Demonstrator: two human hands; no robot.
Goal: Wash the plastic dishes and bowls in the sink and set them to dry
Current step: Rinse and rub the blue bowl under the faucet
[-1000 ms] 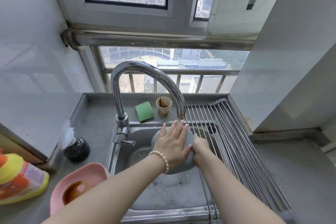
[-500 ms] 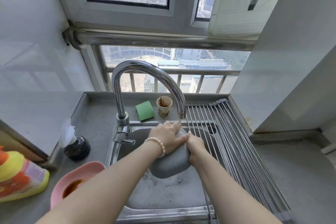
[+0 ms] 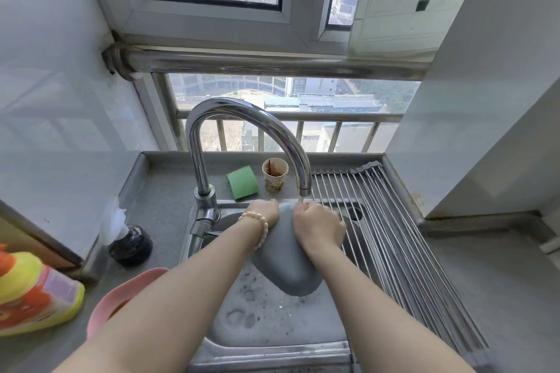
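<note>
Head view, single frame. One grey plastic bowl (image 3: 286,260) is held over the sink (image 3: 272,351), tilted with its outer underside toward the camera and its far rim up under the spout of the one curved chrome faucet (image 3: 242,130). A thin stream of water falls from the spout onto the bowl's top edge.

Hands: two, both on the bowl. The left hand (image 3: 263,212), with one bead bracelet (image 3: 257,228) at the wrist, grips the bowl's left upper edge, fingers curled over the rim. The right hand (image 3: 318,225) grips the right upper edge, knuckles toward the camera, fingers wrapped round the rim. How far the fingertips reach inside cannot be told.

Other dishes: one pink bowl (image 3: 121,297) on the counter left of the sink, partly hidden by the left forearm, with brown residue inside.

One roll-up drying rack (image 3: 409,251) of metal rods lies across the right side of the sink and the counter; nothing rests on it.

Behind the sink, on the ledge: one green sponge (image 3: 242,182) and one stained paper cup (image 3: 275,174), just beside each other. Left counter: one dark round container (image 3: 131,245) with a white plastic scrap above it, and one yellow-and-orange detergent bottle (image 3: 33,297) lying at the frame's left edge.
</note>
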